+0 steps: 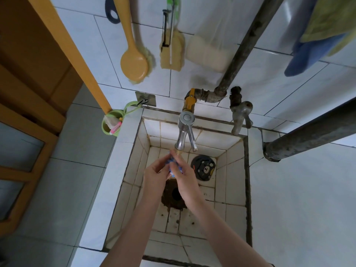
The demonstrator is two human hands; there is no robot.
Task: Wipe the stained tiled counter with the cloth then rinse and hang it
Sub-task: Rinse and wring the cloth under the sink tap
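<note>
A small blue patterned cloth (pixel 172 163) is bunched between both hands, directly under the spout of the chrome faucet (pixel 183 132). My left hand (pixel 155 175) grips it from the left, my right hand (pixel 183 178) from the right and over the top. Most of the cloth is hidden by my fingers. Both hands are over the tiled sink basin (pixel 229 182), above its rusty drain hole (pixel 174 194). I cannot tell whether water is running.
A black drain cover with a bear face (pixel 204 167) lies in the basin. A second old tap (pixel 240 114) and a yellow valve (pixel 190 99) sit behind. A brush (pixel 134 64), sponges (pixel 171 51), a wall hook (pixel 143 101), a green cup (pixel 111 123) and hanging towels (pixel 316 49) surround the sink.
</note>
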